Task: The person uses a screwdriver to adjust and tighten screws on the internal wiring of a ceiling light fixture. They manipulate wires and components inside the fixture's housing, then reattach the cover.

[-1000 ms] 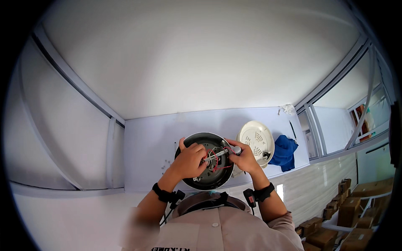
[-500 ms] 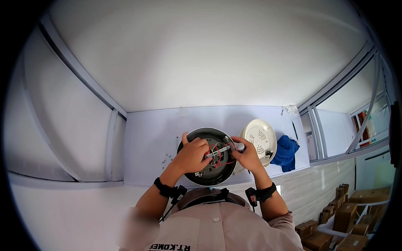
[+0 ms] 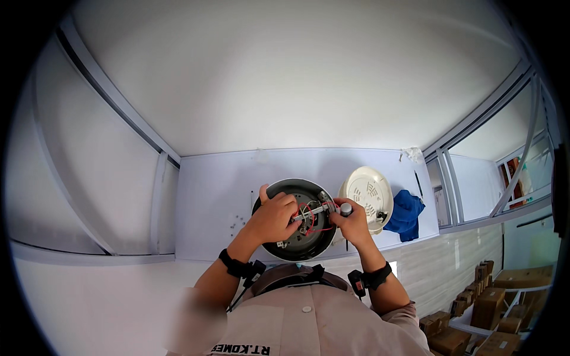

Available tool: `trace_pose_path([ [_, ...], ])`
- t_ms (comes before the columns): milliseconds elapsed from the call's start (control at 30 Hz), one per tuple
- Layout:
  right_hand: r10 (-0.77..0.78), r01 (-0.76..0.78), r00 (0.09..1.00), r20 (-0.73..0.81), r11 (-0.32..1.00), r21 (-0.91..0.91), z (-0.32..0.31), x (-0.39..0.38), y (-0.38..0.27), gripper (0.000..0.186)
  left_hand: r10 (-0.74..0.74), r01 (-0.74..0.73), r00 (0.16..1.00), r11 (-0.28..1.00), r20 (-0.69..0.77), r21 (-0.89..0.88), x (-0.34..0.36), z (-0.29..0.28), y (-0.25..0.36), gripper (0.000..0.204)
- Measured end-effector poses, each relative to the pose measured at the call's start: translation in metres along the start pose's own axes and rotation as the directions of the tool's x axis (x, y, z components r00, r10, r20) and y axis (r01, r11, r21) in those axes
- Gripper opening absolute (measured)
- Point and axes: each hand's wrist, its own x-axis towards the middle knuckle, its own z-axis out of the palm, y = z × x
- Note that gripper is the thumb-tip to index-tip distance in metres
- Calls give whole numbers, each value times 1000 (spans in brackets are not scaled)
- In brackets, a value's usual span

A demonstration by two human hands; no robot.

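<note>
A round dark appliance base (image 3: 314, 243) with a pale outer rim rests on the bench, holding red and white wires (image 3: 314, 230), small fittings and a metal bar (image 3: 312, 212) lying across it. My left hand (image 3: 274, 218) reaches over its left side, one finger raised at the rim, thumb and bent fingers closed on the bar's left end. My right hand (image 3: 352, 224) is closed round the bar's right end at the rim, beside a silver-grey cylinder (image 3: 346, 209); whether that cylinder is fixed to the bar I cannot tell.
A cream perforated cover (image 3: 371, 178) lies right of the base, partly on a blue cloth (image 3: 405, 213). Several small screws (image 3: 237, 225) lie left; a thin dark tool (image 3: 418, 183) lies far right. Framed panels enclose the bench (image 3: 208, 178). Cardboard boxes (image 3: 490, 305) stand below right.
The base and both hands have moved slightly toward the back of the bench, and my right hand has shifted a little rightward with the silver cylinder.
</note>
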Motion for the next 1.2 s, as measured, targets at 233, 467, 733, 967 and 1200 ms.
trace_pose_path([
  [233,110,-111,994,22,992,60,-2,-3,-14,38,-21,22,999,1000,33,-16,-1,-2,0,22],
  [467,67,-66,997,-25,998,22,1,-2,-3,35,-22,23,1000,999,20,-32,0,-2,1,21],
  [733,28,-30,999,-17,994,-105,0,0,-12,33,-8,8,1000,1000,16,-24,0,-2,1,21],
  [967,101,-102,995,-10,991,-92,-2,3,-16,33,-7,7,1000,1000,10,-22,2,-1,0,20],
  [1200,18,-18,1000,12,999,-27,1,0,-4,36,-1,0,1000,999,-29,-45,1,-2,2,20],
])
